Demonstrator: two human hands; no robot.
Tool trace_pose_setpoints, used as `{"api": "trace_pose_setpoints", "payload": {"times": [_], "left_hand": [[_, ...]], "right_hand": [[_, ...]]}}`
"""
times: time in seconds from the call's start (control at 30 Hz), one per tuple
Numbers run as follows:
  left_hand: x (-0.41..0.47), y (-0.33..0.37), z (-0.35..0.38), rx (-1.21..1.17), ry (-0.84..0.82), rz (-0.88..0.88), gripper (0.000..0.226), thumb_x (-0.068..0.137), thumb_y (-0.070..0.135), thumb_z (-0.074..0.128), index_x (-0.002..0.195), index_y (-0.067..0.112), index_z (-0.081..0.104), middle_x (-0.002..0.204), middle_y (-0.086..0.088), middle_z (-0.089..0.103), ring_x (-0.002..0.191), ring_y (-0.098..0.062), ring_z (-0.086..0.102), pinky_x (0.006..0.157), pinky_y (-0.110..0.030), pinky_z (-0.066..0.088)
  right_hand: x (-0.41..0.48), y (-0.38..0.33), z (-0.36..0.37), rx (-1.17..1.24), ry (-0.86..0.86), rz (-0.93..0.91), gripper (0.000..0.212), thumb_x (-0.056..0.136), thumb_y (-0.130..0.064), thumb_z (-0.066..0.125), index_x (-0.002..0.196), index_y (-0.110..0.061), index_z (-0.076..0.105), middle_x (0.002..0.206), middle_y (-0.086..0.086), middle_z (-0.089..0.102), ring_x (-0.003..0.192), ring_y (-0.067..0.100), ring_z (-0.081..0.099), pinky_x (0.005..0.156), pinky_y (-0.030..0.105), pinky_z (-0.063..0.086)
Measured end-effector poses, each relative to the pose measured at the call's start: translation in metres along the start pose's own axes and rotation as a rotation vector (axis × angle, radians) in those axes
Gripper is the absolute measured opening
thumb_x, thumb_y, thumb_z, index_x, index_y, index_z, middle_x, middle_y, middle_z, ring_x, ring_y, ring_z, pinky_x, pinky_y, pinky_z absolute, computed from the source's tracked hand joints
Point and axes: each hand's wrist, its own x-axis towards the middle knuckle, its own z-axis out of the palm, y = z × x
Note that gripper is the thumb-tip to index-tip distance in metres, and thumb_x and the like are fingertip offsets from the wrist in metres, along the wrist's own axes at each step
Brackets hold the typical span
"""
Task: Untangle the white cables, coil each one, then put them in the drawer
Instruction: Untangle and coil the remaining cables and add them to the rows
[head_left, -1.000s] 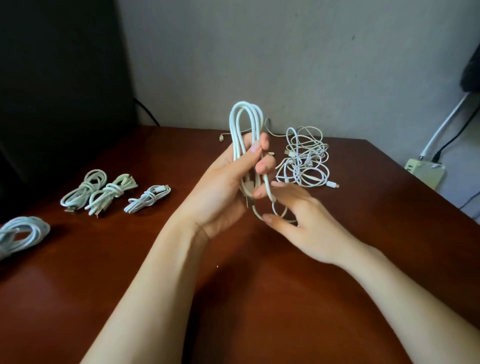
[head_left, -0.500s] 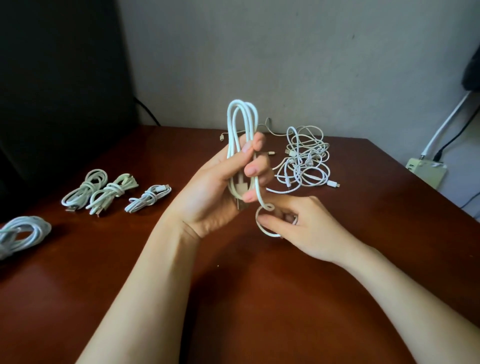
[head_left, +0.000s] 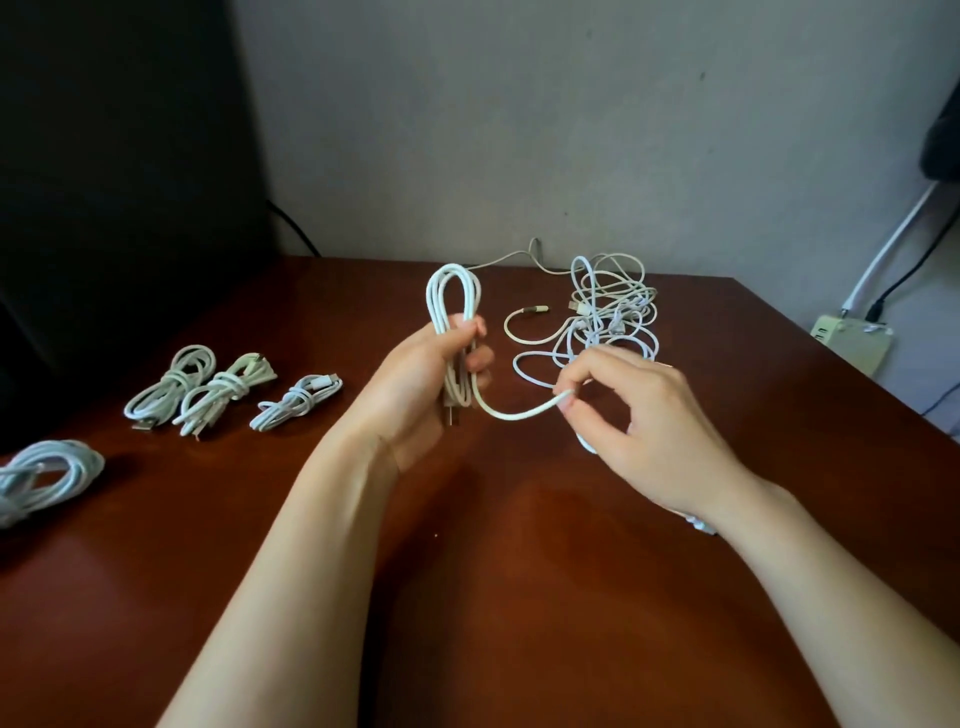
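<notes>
Cable (head_left: 451, 291) here is a thin white lead. It is folded into long loops that stand upright out of the left hand (head_left: 421, 395), above the middle of the counter (head_left: 467, 597). The left fingers (head_left: 470, 330) are curled round the waist of the loops and clamp them against the palm. The right fingers (head_left: 569, 402) are closed in a pinch on the free tail (head_left: 519, 413), which sags in a shallow curve between the two hands.

It looks light and limp, with a smooth and slightly springy jacket, so the loops will likely try to fan open or slide. The safest hold is probably at the waist of the bundle, with the tail kept short and taut. The plugs are the only stiff parts, and the lead may kink there.

Beyond the right hand (head_left: 649, 426), toward the far right corner, lies the tangled heap (head_left: 613, 312) of remaining leads. Three coiled bundles (head_left: 223, 389) sit near the left edge, and a larger bundle (head_left: 47, 473) is cut off by the frame.

The tail's end is hidden inside the pinch. Something white (head_left: 698, 524) peeks from under the right wrist, and I cannot tell what it is. The number of leads in the heap is unclear. No drawer is in view.
</notes>
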Motion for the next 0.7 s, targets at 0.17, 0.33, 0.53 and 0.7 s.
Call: {"api": "trace_pose_setpoints", "payload": {"times": [0.17, 0.33, 0.53, 0.7], "left_hand": [[-0.003, 0.002, 0.003, -0.06, -0.009, -0.055, 0.024, 0.102, 0.018, 0.037, 0.081, 0.018, 0.047, 0.06, 0.004, 0.037, 0.053, -0.011, 0.045, 0.056, -0.026, 0.05], [-0.003, 0.0, 0.005, -0.044, 0.025, -0.057, 0.022, 0.104, 0.019, 0.036, 0.086, 0.018, 0.05, 0.061, 0.004, 0.036, 0.045, -0.007, 0.037, 0.045, -0.02, 0.042], [-0.004, -0.009, 0.014, 0.285, 0.055, -0.013, 0.02, 0.103, 0.017, 0.037, 0.093, 0.016, 0.053, 0.068, -0.004, 0.041, 0.052, -0.01, 0.04, 0.043, -0.017, 0.039], [-0.002, -0.015, 0.013, 0.6, -0.08, -0.019, 0.032, 0.104, 0.023, 0.035, 0.107, -0.001, 0.056, 0.086, -0.019, 0.05, 0.073, -0.028, 0.048, 0.063, -0.034, 0.039]], "right_hand": [[-0.002, -0.008, 0.0, 0.127, -0.152, 0.08, 0.028, 0.091, -0.009, 0.057, 0.084, -0.031, 0.043, 0.079, -0.012, 0.068, 0.077, 0.002, 0.068, 0.076, 0.021, 0.05], [-0.002, -0.012, 0.0, -0.023, -0.05, -0.07, 0.01, 0.091, -0.024, 0.053, 0.096, -0.032, 0.053, 0.076, -0.013, 0.056, 0.062, 0.003, 0.06, 0.063, 0.026, 0.049], [-0.002, -0.015, 0.004, -0.264, 0.09, -0.278, 0.021, 0.092, -0.02, 0.052, 0.104, -0.016, 0.07, 0.084, -0.006, 0.062, 0.059, 0.006, 0.045, 0.05, 0.029, 0.047], [0.0, -0.013, -0.001, -0.394, 0.11, -0.39, 0.018, 0.093, -0.016, 0.056, 0.102, -0.014, 0.072, 0.082, 0.0, 0.066, 0.055, 0.02, 0.06, 0.044, 0.03, 0.047]]}}
